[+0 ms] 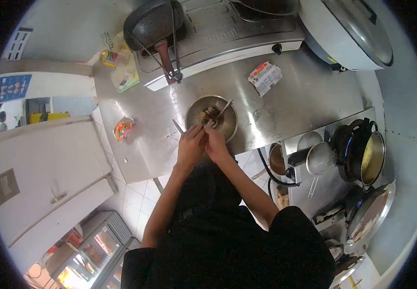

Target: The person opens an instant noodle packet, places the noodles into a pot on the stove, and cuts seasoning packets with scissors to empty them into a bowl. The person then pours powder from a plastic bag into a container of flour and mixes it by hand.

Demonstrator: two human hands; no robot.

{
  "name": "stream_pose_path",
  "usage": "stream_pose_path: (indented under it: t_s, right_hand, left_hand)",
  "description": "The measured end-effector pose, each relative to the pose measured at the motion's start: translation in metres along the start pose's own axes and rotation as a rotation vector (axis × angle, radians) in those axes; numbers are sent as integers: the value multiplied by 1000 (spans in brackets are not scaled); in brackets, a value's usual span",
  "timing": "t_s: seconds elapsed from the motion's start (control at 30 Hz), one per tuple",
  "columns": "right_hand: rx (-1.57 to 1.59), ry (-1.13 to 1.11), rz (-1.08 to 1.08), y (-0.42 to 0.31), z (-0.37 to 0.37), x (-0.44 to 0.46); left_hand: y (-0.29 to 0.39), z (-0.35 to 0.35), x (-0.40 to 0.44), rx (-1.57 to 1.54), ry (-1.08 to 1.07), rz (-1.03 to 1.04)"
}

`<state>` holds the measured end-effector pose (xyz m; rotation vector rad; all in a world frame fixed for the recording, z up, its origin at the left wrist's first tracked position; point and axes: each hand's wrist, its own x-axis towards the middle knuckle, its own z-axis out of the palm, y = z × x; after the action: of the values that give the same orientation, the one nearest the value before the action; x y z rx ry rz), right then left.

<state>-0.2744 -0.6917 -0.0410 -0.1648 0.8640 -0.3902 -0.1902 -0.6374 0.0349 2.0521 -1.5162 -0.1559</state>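
1. Left hand and right hand: fingers curled, meeting over bowl's near side; can't tell what's gripped.
2. Spoon in bowl: long axis diagonal, low end at dark food, handle over far-right rim, toward carton.
3. Flat metal utensil: just left of bowl, end pointing far-left.
4. Packet: worktop, well left of bowl.

At the top of the frame we see a dark pan on a stove, with a large lidded pot at upper right. We see a blue poster at far left.
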Motion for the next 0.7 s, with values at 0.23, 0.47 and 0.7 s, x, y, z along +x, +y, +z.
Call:
stream_pose_path:
  t_s: [0.23,0.47,0.7]
  right_hand:
    - [-243,76,0,-6,4,-8]
    - [-182,-97,13,-9,11,-15]
    - [-176,-1,-15,10,2,2]
  left_hand:
    - [-8,1,-1,-262,-139,-579]
    - [-33,17,-13,-501,-234,-688]
    - [-14,17,-13,-232,-163,-555]
